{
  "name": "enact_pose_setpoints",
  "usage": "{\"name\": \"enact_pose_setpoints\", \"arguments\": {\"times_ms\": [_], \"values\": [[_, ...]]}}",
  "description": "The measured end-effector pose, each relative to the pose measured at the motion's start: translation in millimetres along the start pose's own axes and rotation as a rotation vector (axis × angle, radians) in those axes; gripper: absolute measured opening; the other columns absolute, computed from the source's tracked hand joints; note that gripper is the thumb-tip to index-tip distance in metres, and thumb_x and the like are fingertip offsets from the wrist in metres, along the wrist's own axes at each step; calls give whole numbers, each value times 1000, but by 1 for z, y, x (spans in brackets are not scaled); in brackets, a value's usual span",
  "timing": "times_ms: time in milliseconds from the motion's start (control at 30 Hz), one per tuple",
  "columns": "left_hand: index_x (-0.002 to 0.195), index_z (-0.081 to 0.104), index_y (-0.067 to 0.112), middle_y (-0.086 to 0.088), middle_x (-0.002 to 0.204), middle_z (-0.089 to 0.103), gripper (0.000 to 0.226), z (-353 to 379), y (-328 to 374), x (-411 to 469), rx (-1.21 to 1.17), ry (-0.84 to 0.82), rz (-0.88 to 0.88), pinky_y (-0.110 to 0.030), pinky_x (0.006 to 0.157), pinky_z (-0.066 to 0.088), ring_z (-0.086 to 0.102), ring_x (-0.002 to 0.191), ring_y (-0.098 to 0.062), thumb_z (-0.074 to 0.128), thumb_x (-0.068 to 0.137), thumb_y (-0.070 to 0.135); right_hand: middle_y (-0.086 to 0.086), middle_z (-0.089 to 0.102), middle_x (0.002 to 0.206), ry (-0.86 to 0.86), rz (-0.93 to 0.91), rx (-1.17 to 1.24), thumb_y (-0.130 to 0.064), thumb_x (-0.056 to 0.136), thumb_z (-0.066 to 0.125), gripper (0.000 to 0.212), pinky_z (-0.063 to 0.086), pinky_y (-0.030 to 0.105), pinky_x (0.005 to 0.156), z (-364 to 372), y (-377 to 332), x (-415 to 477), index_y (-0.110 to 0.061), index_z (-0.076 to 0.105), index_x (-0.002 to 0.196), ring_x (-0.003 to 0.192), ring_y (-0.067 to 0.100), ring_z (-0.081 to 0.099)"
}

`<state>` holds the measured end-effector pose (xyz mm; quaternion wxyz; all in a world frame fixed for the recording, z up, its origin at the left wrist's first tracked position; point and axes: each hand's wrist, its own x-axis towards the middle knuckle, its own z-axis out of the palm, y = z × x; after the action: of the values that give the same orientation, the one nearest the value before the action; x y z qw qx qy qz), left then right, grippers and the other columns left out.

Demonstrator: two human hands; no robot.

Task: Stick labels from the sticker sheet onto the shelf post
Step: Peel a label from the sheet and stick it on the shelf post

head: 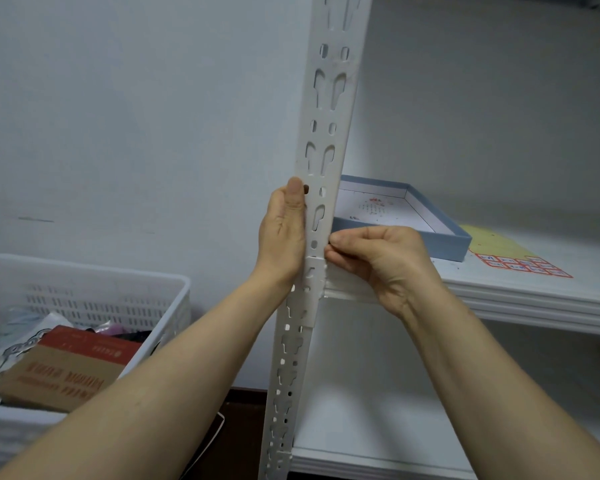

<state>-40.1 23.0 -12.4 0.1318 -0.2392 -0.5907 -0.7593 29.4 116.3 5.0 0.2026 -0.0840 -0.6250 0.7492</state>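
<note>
Pinched thumb to curled fingertips, the right hand closes on the right edge of the shelf post, just above where the shelf board meets it. Whether a label sits under those fingertips is too small to tell. Opposite it, the left hand holds the post's left edge, thumb laid straight up the front face, fingers hidden behind. The post's long axis runs upright, leaning a little rightward toward its top in this view. It has slots all along it, and no red-bordered label shows on it.

Low on the left, near the person, a white basket holds a red and brown carton whose printing is too blurred to read. Farther off, a shallow blue box lies open on the shelf board just behind the post. The sticker sheet lies past the box's right corner, near the board's front edge. It is yellow, with a block of red-bordered labels whose marks cannot be read. The sheet is therefore to the right of and beyond the pinch, so the right hand is judged the nearer one to reach it.
</note>
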Motion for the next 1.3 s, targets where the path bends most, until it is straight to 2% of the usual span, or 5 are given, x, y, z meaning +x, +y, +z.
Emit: {"name": "enact_pose_setpoints", "arguments": {"times_ms": [200, 667, 900, 1100, 1300], "values": [[94, 53, 21, 14, 79, 54, 33, 1, 0, 1, -23, 0, -3, -19, 78, 45, 53, 75, -2, 32, 98, 46, 9, 66, 51, 37, -26, -28, 12, 72, 69, 11, 59, 24, 63, 7, -1, 1, 6, 64, 64, 49, 16, 64], [88, 51, 27, 15, 79, 55, 30, -1, 1, 0, -21, -14, -8, -9, 71, 44, 53, 71, 6, 32, 98, 47, 12, 66, 57, 26, 63, 14, 12, 73, 68, 7, 59, 25, 62, 3, -5, -2, 8, 65, 69, 52, 16, 66], [92, 52, 25, 14, 81, 55, 32, 0, 1, -1, -13, -6, -24, -19, 78, 44, 53, 78, -2, 31, 98, 48, 9, 64, 50, 74, 7, -159, 15, 70, 66, 20, 58, 22, 57, 6, 3, 2, 1, 65, 56, 48, 16, 62], [94, 53, 21, 14, 76, 52, 34, -2, 1, 1, -13, -21, -32, -18, 73, 41, 51, 71, 0, 32, 97, 48, 13, 67, 62, -17, -11, -216, 10, 76, 67, 9, 59, 22, 65, -6, -3, -2, 3, 68, 70, 56, 17, 65], [92, 53, 24, 13, 79, 55, 32, -2, 0, 1, -31, -28, -47, -23, 80, 45, 54, 77, -5, 33, 97, 49, 7, 71, 59, 77, -270, -654, -6, 73, 74, 19, 59, 36, 77, 0, 5, 2, -13, 70, 55, 61, 19, 69]]}}
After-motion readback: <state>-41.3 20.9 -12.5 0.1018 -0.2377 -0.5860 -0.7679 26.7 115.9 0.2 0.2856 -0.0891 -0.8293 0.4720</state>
